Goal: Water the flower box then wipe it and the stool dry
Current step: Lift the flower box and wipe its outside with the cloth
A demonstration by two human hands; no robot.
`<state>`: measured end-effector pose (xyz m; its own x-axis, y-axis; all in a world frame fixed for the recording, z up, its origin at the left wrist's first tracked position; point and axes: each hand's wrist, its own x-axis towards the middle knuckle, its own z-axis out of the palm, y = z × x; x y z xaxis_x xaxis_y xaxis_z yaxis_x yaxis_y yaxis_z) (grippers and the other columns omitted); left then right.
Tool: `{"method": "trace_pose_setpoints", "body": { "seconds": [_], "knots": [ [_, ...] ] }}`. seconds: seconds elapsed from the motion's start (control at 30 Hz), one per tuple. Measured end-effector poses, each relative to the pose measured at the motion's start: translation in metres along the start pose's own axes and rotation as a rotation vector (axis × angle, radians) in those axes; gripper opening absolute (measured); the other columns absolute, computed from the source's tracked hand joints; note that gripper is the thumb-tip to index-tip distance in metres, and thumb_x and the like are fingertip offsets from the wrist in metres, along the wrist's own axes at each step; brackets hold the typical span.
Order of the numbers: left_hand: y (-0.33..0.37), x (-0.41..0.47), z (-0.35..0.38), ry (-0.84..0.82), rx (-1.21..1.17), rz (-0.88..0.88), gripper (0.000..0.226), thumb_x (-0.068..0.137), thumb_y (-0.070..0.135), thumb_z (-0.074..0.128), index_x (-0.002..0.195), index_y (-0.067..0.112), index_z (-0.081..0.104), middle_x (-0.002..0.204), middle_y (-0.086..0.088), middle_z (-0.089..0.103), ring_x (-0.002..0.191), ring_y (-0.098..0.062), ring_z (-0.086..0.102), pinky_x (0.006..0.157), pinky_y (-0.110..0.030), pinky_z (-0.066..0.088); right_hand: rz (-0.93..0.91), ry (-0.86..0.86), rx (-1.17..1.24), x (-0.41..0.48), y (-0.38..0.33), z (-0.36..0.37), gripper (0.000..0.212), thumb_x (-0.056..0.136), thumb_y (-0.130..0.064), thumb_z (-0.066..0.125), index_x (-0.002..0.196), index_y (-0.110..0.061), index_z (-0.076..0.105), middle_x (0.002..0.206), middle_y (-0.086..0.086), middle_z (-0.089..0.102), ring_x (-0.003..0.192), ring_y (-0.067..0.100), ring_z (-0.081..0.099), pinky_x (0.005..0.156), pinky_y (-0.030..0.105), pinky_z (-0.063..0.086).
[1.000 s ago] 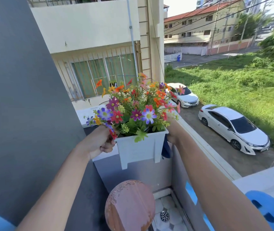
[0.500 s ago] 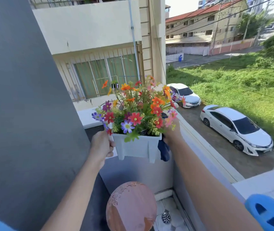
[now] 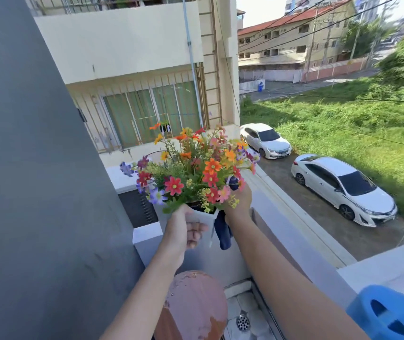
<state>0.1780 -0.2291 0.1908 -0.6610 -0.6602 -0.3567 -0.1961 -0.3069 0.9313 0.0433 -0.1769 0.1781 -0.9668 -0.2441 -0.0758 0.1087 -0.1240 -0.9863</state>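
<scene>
Nearest, at the lower right corner: a blue plastic watering can [image 3: 389, 315], cut off by the frame edge, resting on the white ledge [image 3: 387, 268]. Below centre, between the two forearms: a round rust-coloured stool seat [image 3: 193, 305] with flaked patches along its rim, standing over pale floor tiles and a round metal floor drain [image 3: 243, 322]. Farther out, held up in the air above the stool and in front of the grey parapet wall [image 3: 281, 239]: a white flower box [image 3: 204, 218], turned so one corner faced the camera, packed with red, orange, purple and yellow flowers [image 3: 193, 173]. Left hand [image 3: 186, 231] wrapped around the box's near left side, grip closed on it, fingers curled across the white face. Right hand [image 3: 239, 202] at the box's right end, partly hidden behind blooms, grip closed on the box with a dark blue cloth [image 3: 223, 231] pinched against it, the cloth hanging down below the rim. To the left, filling that side: a dark grey wall [image 3: 36, 168]. Beyond the parapet, well below: two white cars [image 3: 338, 185] parked on a lane beside rough grass. Farthest: a cream building [image 3: 134, 57] with barred windows, and a red-roofed block behind it.
</scene>
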Motion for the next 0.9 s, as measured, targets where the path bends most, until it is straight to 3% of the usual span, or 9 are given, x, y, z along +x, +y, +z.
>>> {"method": "trace_pose_setpoints", "body": {
  "seconds": [0.07, 0.13, 0.2, 0.37, 0.5, 0.67, 0.77, 0.83, 0.9],
  "knots": [
    [0.002, 0.004, 0.001, 0.043, 0.035, -0.021, 0.038, 0.091, 0.038, 0.046, 0.083, 0.003, 0.06, 0.053, -0.008, 0.064, 0.037, -0.014, 0.04, 0.044, -0.022, 0.028, -0.033, 0.005, -0.078, 0.0, 0.006, 0.002, 0.028, 0.088, -0.007, 0.055, 0.074, -0.014, 0.032, 0.068, -0.001, 0.035, 0.06, 0.016, 0.028, 0.052, 0.029, 0.02],
    [0.003, 0.006, 0.001, 0.084, 0.039, -0.022, 0.038, 0.098, 0.035, 0.042, 0.08, 0.006, 0.057, 0.051, -0.008, 0.059, 0.035, -0.012, 0.037, 0.045, -0.022, 0.029, -0.061, -0.01, -0.093, -0.005, 0.009, 0.007, 0.015, 0.09, -0.012, 0.06, 0.09, -0.012, 0.045, 0.081, 0.0, 0.047, 0.071, 0.018, 0.041, 0.053, 0.026, 0.028],
    [0.002, 0.006, 0.0, 0.093, 0.039, -0.019, 0.037, 0.101, 0.03, 0.039, 0.076, 0.009, 0.054, 0.058, -0.01, 0.056, 0.029, -0.01, 0.034, 0.045, -0.021, 0.027, -0.054, -0.02, -0.065, -0.006, 0.01, 0.011, 0.024, 0.089, -0.018, 0.065, 0.108, -0.009, 0.053, 0.097, 0.003, 0.055, 0.081, 0.019, 0.048, 0.06, 0.026, 0.035],
    [0.021, 0.003, -0.01, 0.093, -0.049, -0.018, 0.034, 0.102, 0.027, 0.038, 0.079, 0.007, 0.052, 0.059, -0.01, 0.054, 0.031, -0.01, 0.037, 0.042, -0.019, 0.028, -0.046, -0.093, 0.027, -0.019, 0.003, 0.014, 0.017, 0.088, -0.026, 0.059, 0.099, -0.013, 0.057, 0.085, -0.004, 0.054, 0.077, 0.017, 0.051, 0.066, 0.031, 0.039],
    [0.032, 0.006, -0.02, 0.067, -0.156, -0.002, 0.025, 0.095, 0.011, 0.036, 0.074, 0.01, 0.049, 0.05, -0.008, 0.056, 0.034, -0.011, 0.037, 0.042, -0.019, 0.031, -0.161, -0.23, -0.019, -0.055, 0.006, 0.012, 0.04, 0.088, -0.021, 0.057, 0.128, -0.019, 0.062, 0.119, -0.008, 0.063, 0.108, 0.013, 0.059, 0.093, 0.034, 0.046],
    [0.043, 0.008, -0.028, 0.081, -0.185, 0.028, 0.028, 0.102, 0.02, 0.034, 0.081, 0.009, 0.05, 0.051, -0.009, 0.057, 0.033, -0.01, 0.038, 0.041, -0.019, 0.03, -0.329, -0.33, -0.035, -0.087, 0.031, 0.003, 0.039, 0.086, -0.017, 0.056, 0.124, -0.021, 0.062, 0.124, -0.006, 0.067, 0.115, 0.007, 0.06, 0.098, 0.023, 0.046],
    [0.046, 0.006, -0.031, 0.094, -0.223, 0.041, 0.026, 0.104, 0.022, 0.031, 0.087, 0.01, 0.047, 0.052, -0.012, 0.056, 0.031, -0.01, 0.037, 0.04, -0.018, 0.027, -0.264, -0.336, -0.03, -0.089, 0.042, 0.003, 0.034, 0.095, -0.011, 0.058, 0.125, -0.026, 0.058, 0.127, -0.01, 0.063, 0.116, -0.002, 0.057, 0.099, 0.015, 0.042],
    [0.046, 0.003, -0.032, 0.092, -0.225, 0.043, 0.026, 0.105, 0.025, 0.03, 0.089, 0.01, 0.045, 0.054, -0.013, 0.057, 0.031, -0.01, 0.037, 0.038, -0.018, 0.027, -0.2, -0.319, -0.03, -0.08, 0.046, 0.007, 0.03, 0.098, -0.014, 0.057, 0.125, -0.026, 0.056, 0.126, -0.01, 0.062, 0.115, 0.0, 0.057, 0.102, 0.022, 0.042],
    [0.044, 0.0, -0.033, 0.089, -0.184, 0.046, 0.029, 0.106, 0.027, 0.029, 0.087, 0.01, 0.044, 0.056, -0.014, 0.056, 0.032, -0.01, 0.037, 0.037, -0.018, 0.026, -0.184, -0.277, -0.055, -0.07, 0.045, 0.013, 0.034, 0.094, -0.025, 0.056, 0.128, -0.019, 0.059, 0.129, -0.002, 0.064, 0.119, 0.015, 0.059, 0.108, 0.041, 0.044]
  ]
}}
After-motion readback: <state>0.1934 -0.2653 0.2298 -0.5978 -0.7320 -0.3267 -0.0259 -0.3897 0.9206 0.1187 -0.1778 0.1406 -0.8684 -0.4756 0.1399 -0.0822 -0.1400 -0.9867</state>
